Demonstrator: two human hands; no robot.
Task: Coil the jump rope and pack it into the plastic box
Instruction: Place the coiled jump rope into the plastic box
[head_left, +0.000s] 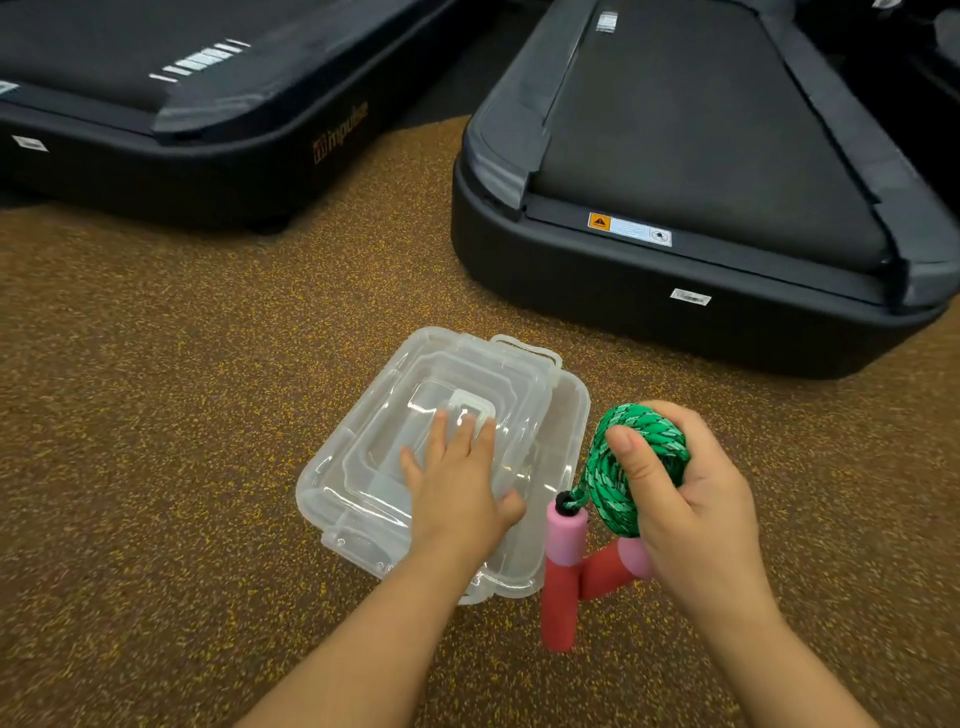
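A clear plastic box (566, 415) sits on the floor in the lower middle, with its clear lid (395, 415) lying on it, shifted to the left. My left hand (457, 483) rests flat on the lid, fingers spread. To the right, my right hand (691, 493) grips the coiled green jump rope (613, 473) just above the floor. Two pink-and-red foam handles (563, 566) hang down from the coil, beside the box's near right corner.
Two black treadmill decks lie on the brown speckled floor (182, 364): one (171, 93) at the far left, one (701, 182) at the far right, close behind the box.
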